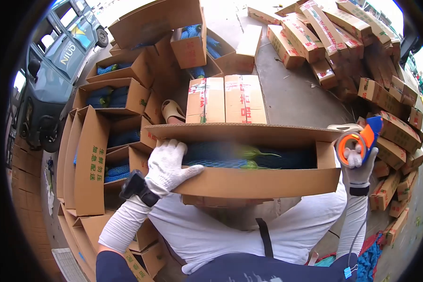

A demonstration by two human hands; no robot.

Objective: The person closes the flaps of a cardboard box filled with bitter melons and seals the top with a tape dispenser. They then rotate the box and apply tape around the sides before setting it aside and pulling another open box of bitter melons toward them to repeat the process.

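Note:
An open cardboard box (258,182) lies across in front of me, its long flaps raised, with dark produce in blue netting (221,162) and green stems showing inside. My left hand (169,167), in a white knitted glove, rests on the box's left end with thumb spread along the near flap; some fingertips are hidden over the edge. Beyond the box's right end, my right hand (357,164), also gloved, has its fingers through the orange ring of a blue and orange tape dispenser (364,138). Under the open box stand two taped boxes (225,98), side by side.
Open boxes of netted produce (113,96) crowd the left side and the far middle. Taped boxes (310,42) are piled loosely at the right and back right. A parked vehicle (61,61) stands at the far left. A sandal on a foot (172,110) is beyond the box.

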